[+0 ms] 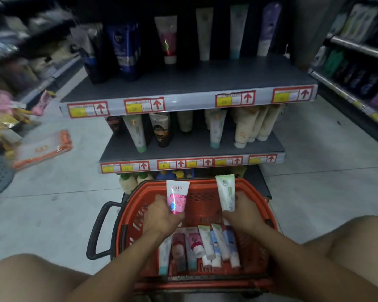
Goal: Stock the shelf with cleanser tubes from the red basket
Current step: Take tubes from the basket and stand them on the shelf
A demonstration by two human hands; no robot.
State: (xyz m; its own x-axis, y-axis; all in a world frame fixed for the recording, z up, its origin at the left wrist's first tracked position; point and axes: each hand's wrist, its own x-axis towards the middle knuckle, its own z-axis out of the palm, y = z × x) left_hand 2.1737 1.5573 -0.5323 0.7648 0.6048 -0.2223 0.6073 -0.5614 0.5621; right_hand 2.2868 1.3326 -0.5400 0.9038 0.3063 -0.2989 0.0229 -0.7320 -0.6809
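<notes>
Left hand (162,214) grips pink tube (176,196), right hand (242,211) grips green-white tube (227,192), both above red basket (258,247). Risk: tall tubes toppling neighbours on shelf (192,147) ahead.

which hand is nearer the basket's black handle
Left. The left hand, gripping a pink tube, is on the side of the black handle; the right hand is across the red basket.

The single head-worn wide-angle view looks forward and down, close over the red basket (258,216) at lower centre, facing the shelf (188,83) above.
</notes>
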